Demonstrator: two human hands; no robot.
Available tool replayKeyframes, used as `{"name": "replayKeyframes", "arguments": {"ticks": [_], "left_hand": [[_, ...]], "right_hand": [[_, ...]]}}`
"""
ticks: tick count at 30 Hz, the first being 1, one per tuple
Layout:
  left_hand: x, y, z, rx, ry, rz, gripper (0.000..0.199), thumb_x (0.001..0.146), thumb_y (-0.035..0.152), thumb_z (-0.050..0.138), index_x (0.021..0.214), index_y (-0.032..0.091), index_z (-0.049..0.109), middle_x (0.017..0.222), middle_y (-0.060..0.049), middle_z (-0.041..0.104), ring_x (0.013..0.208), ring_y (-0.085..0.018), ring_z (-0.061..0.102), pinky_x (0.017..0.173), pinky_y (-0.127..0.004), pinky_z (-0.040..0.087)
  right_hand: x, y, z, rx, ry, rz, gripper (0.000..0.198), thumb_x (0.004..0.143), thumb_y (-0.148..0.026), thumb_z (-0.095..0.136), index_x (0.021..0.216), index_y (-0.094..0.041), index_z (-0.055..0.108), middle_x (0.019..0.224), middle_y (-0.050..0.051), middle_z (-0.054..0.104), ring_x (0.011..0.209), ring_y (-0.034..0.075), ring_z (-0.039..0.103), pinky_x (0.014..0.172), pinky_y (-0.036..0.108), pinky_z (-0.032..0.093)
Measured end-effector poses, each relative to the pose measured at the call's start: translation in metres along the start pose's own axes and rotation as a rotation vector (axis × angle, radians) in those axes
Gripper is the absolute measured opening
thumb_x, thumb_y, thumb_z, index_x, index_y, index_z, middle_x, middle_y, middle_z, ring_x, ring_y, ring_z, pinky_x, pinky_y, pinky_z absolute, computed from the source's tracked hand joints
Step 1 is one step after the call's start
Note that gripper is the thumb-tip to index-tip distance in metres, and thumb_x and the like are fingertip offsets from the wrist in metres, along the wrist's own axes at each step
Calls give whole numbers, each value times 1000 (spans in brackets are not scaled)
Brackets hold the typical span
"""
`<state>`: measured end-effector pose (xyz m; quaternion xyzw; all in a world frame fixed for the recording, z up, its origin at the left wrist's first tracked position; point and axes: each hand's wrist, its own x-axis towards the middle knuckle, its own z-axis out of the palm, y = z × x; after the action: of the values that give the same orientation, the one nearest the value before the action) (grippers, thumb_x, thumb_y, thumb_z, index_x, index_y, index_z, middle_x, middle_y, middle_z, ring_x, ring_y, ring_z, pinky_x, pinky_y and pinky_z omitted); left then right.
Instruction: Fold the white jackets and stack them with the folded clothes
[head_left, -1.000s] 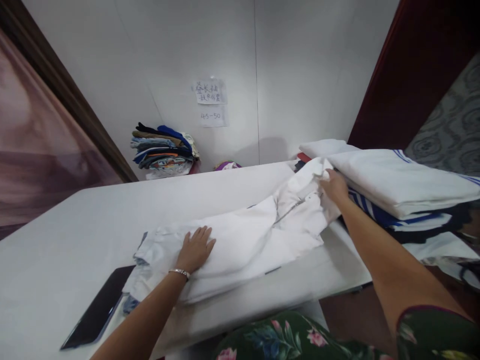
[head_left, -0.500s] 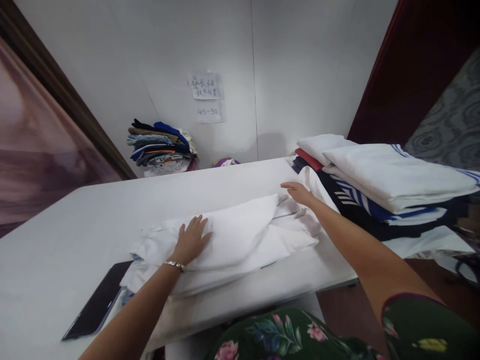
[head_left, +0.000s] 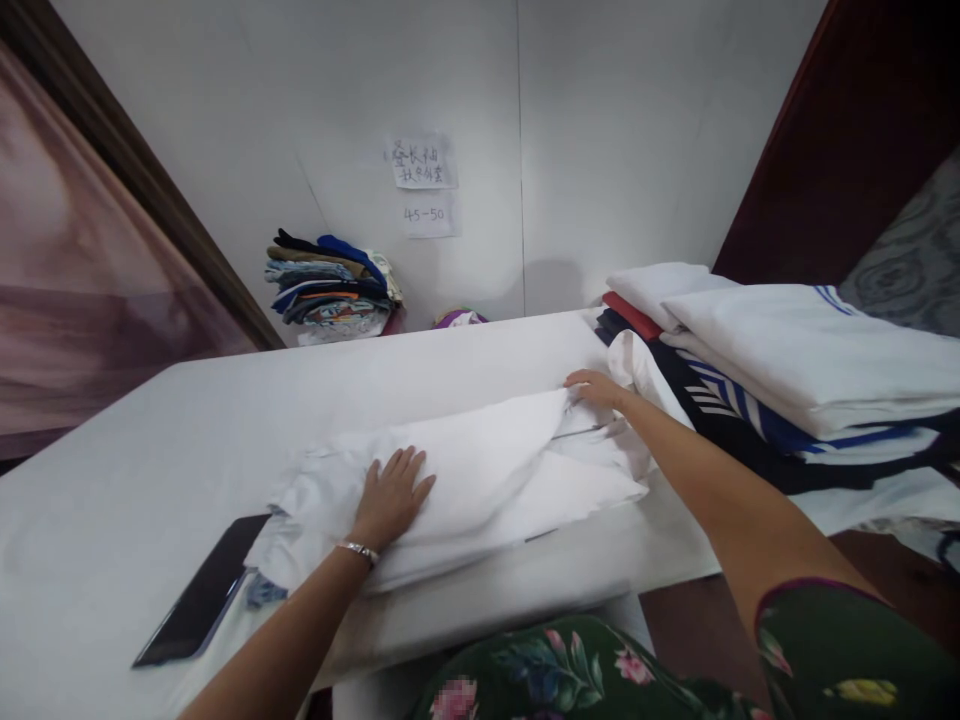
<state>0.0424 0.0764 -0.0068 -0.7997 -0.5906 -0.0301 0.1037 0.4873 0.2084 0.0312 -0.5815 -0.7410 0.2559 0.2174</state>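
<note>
A white garment (head_left: 480,450), loosely folded and creased, lies along the front of the white table. My left hand (head_left: 394,495) rests flat on its left part, fingers spread, with a silver bracelet at the wrist. At the garment's far right corner is my right hand (head_left: 596,388), fingers stretched out and touching the cloth edge. Its thumb side is partly hidden, and I see no firm grip. Beneath that hand the cloth is bunched, and a white sleeve-like piece (head_left: 634,360) sticks up beside it.
A dark phone (head_left: 202,590) lies left on the table (head_left: 97,520). Folded white, red, blue and black clothes form a stack (head_left: 810,350) at the right. Another clothes pile (head_left: 334,285) stands behind the far edge, below paper notes (head_left: 427,185) on the wall. A pink curtain (head_left: 97,270) hangs left.
My right hand has come down from just above the cloth to the garment's far right corner. My left hand stays flat on the garment. The view has shifted slightly.
</note>
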Motion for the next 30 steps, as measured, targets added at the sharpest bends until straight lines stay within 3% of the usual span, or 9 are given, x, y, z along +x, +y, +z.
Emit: {"name": "replayKeyframes", "arguments": {"ticks": [2, 4, 10, 18, 24, 27, 30], "left_hand": [[0, 0, 0, -9, 11, 1, 50, 95, 41, 38, 137, 17, 51, 146, -12, 46, 137, -31, 39, 110, -58, 29], [-1, 0, 0, -21, 25, -1, 49, 95, 41, 38, 137, 18, 51, 145, -12, 47, 136, -31, 40, 110, -58, 30], [-2, 0, 0, -28, 31, 3, 49, 95, 41, 36, 136, 19, 52, 145, -12, 47, 136, -31, 41, 110, -58, 31], [-2, 0, 0, -32, 17, 10, 51, 96, 42, 34, 138, 18, 49, 147, -11, 46, 137, -30, 40, 110, -57, 30], [-2, 1, 1, -28, 34, 7, 51, 96, 41, 34, 138, 17, 50, 146, -12, 46, 136, -31, 40, 110, -57, 30], [-2, 2, 3, -36, 50, 17, 50, 96, 41, 35, 137, 18, 50, 145, -12, 47, 136, -31, 41, 109, -58, 30], [-2, 2, 4, -43, 64, 15, 50, 96, 41, 34, 137, 18, 50, 146, -12, 47, 136, -31, 41, 109, -58, 29]], "right_hand": [[4, -4, 3, -6, -27, -25, 58, 69, -10, 52, 125, -21, 64, 143, 2, 51, 135, 24, 43, 114, 35, 32], [11, -10, 7, -15, -80, -46, 60, 68, -11, 52, 126, -23, 63, 146, 1, 48, 138, 24, 39, 115, 37, 31], [16, -8, 7, -77, -195, -49, 26, 66, -15, 58, 85, -22, 76, 141, 0, 53, 144, 29, 27, 117, 39, 28], [-21, 7, 13, -137, -134, 30, 36, 88, -33, 47, 115, -20, 68, 136, 4, 58, 119, 23, 57, 104, 33, 42], [-8, -3, 27, -280, -52, 93, 24, 83, -36, 61, 97, -19, 70, 114, 9, 70, 111, 29, 61, 102, 44, 42], [-2, -11, 30, -314, -7, 58, 36, 84, -27, 57, 118, -20, 64, 126, 10, 64, 125, 29, 52, 108, 46, 35], [4, -14, 28, -302, -13, 13, 55, 85, -14, 44, 138, -22, 50, 139, 6, 55, 130, 21, 48, 109, 35, 36]]}}
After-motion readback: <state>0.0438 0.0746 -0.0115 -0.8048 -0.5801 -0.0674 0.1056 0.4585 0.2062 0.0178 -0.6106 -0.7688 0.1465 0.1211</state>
